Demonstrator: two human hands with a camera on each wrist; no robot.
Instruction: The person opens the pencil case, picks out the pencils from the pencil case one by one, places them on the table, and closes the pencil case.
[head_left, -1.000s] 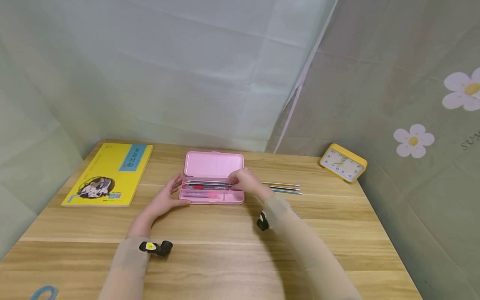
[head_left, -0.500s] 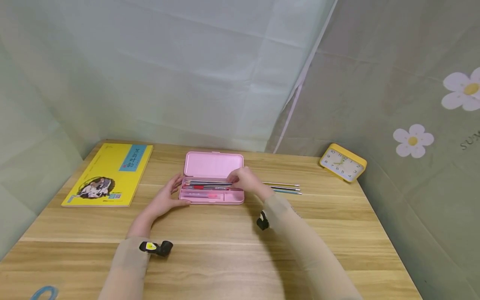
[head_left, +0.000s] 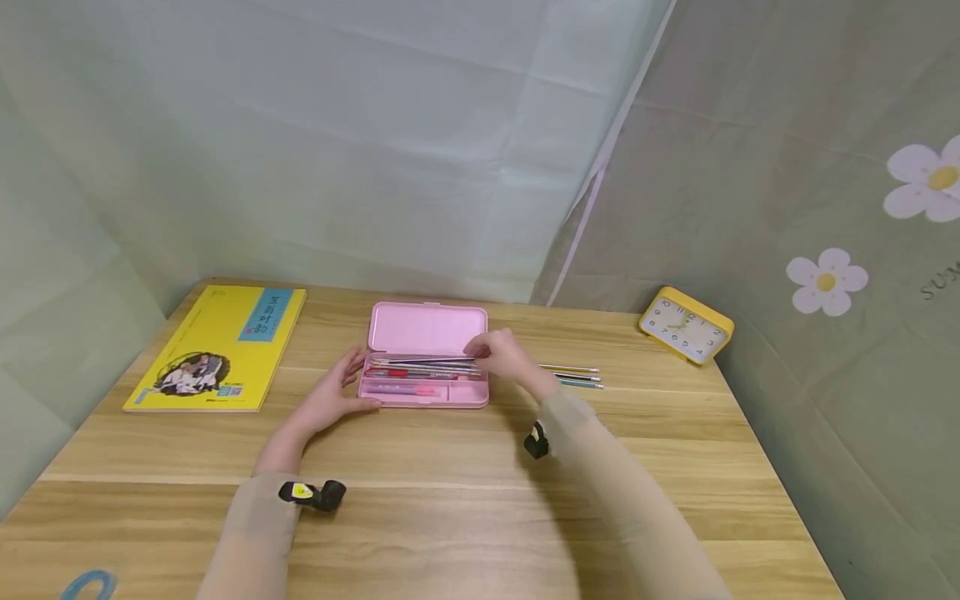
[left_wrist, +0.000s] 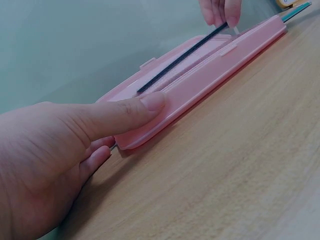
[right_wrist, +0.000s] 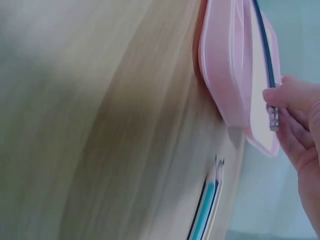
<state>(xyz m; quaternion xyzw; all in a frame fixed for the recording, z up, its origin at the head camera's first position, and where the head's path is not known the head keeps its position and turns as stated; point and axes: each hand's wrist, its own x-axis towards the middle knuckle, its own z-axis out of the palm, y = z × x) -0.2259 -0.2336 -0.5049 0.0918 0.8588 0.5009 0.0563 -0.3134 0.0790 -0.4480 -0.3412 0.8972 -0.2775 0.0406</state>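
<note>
A pink pencil case (head_left: 429, 327) lies with its lid up at the back of the table. My left hand (head_left: 330, 400) holds its left end, thumb (left_wrist: 152, 101) against the front wall and fingers around the corner. My right hand (head_left: 506, 358) pinches a dark pencil (right_wrist: 265, 45) close to its eraser end, above the right part of the case. In the left wrist view that pencil slants, eraser end higher. Inside the case, several pencils and a red pen (head_left: 397, 375) lie in the rear section; a pink-purple pen (head_left: 401, 390) lies in the front one.
Several pencils (head_left: 573, 377) lie on the table right of the case, partly hidden by my right hand. A yellow book (head_left: 225, 350) lies at left, a yellow clock (head_left: 686, 327) stands at back right. A blue ring-shaped thing (head_left: 90, 583) shows at the front left edge.
My right hand has moved a little right and up, with the pencil's eraser end lifted in its fingers. My left hand has stayed in place on the case.
</note>
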